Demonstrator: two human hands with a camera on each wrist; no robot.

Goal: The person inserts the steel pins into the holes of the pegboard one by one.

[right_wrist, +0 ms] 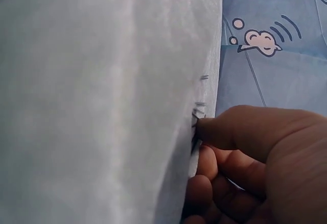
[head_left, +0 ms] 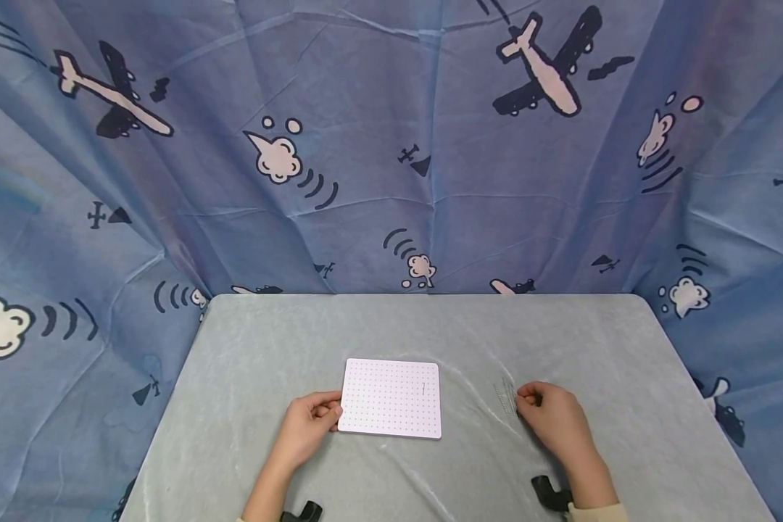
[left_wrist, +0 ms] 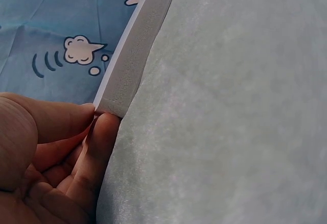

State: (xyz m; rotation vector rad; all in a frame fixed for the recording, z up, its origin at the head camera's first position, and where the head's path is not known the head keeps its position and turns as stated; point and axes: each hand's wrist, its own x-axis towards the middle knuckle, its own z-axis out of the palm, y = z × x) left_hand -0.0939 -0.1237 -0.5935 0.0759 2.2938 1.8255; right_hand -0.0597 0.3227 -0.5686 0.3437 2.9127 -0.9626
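A white board (head_left: 391, 399) with a grid of small holes lies flat on the table, and one thin dark pin (head_left: 423, 388) shows near its right side. At the board's lower left corner my left hand (head_left: 309, 428) pinches the edge, as the left wrist view shows with the board's grey side (left_wrist: 133, 55) by thumb and finger. To the right, several thin metal pins (head_left: 504, 399) lie together on the cloth. My right hand (head_left: 554, 417) is at their right edge, thumb and finger pinching at dark thin pins (right_wrist: 194, 119); how many is hidden.
A pale grey cloth (head_left: 267, 333) covers the table, with soft creases. Blue curtains (head_left: 365, 145) printed with planes and clouds hang behind and at both sides. Black wrist mounts (head_left: 551, 494) sit below the hands.
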